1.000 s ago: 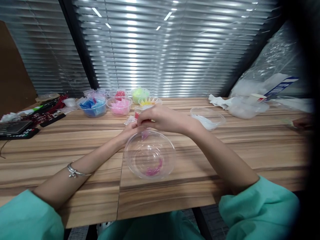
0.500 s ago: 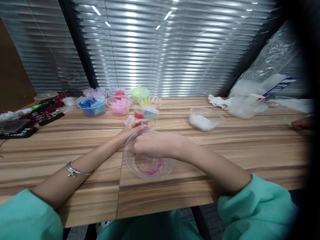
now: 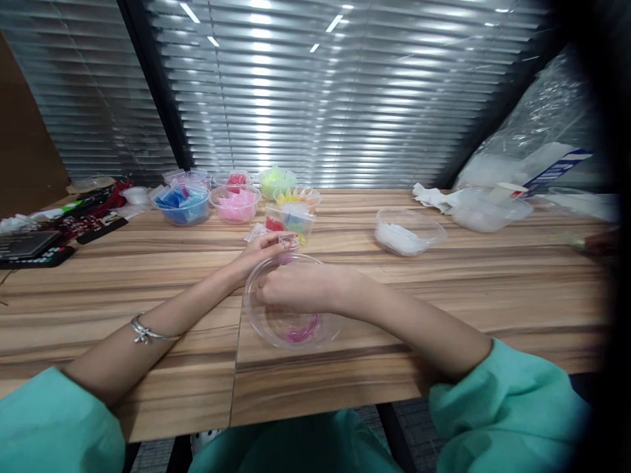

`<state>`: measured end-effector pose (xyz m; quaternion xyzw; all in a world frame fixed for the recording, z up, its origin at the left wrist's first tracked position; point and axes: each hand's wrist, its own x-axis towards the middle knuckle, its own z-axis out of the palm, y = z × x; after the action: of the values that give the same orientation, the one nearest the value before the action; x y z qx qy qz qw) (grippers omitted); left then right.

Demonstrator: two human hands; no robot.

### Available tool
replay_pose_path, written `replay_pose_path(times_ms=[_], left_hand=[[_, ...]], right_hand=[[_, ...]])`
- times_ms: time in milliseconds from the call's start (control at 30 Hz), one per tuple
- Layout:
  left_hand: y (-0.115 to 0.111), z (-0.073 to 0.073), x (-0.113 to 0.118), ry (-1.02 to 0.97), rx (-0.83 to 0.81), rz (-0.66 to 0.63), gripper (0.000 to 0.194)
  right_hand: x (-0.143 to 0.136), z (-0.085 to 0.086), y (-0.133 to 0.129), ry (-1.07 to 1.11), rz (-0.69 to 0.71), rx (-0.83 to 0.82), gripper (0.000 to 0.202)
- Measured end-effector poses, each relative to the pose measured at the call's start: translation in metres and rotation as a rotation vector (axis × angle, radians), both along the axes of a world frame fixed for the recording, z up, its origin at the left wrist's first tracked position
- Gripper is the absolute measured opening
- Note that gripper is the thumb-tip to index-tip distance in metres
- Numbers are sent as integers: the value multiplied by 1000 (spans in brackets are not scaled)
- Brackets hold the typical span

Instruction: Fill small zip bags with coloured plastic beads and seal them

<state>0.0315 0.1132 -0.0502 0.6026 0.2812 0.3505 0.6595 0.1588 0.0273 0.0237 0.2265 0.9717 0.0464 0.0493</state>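
Work inside the clear bowl (image 3: 261,323) looks like the step in hand — the right hand (image 3: 298,287) reaches over its far half, fingers curled nearly closed and tips hidden, so whether it holds anything cannot be told, while thin purple strands (image 3: 302,332) lie in the bowl's near part. Just beyond the bowl's far rim, the left hand (image 3: 263,251) is partly curled, fingertips closed about a small clear packet (image 3: 289,242). The next move seems to call for easing the right fingers without tipping the bowl — packet kept steady.
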Motion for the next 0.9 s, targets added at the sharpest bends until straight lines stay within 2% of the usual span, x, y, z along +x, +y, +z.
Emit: replay_pose_path(times_ms=[100, 233, 367, 500, 600, 767, 900], left_hand=[[2, -2, 0, 0, 8, -11, 50], [2, -3, -1, -3, 10, -35, 49], [1, -2, -1, 1, 21, -48, 49], [1, -2, -2, 9, 38, -47, 49], [1, -2, -2, 18, 49, -39, 49], [1, -2, -1, 27, 60, -31, 49], [0, -1, 0, 41, 50, -45, 50]], right_hand=[[6, 18, -7, -10, 7, -183, 19], [10, 30, -17, -143, -49, -253, 23], [9, 25, -20, -227, -111, -379, 17], [8, 23, -21, -243, -177, -374, 15], [8, 23, -22, -181, -144, -359, 13], [6, 14, -23, -65, -16, -348, 23], [3, 9, -23, -57, 61, -351, 17]])
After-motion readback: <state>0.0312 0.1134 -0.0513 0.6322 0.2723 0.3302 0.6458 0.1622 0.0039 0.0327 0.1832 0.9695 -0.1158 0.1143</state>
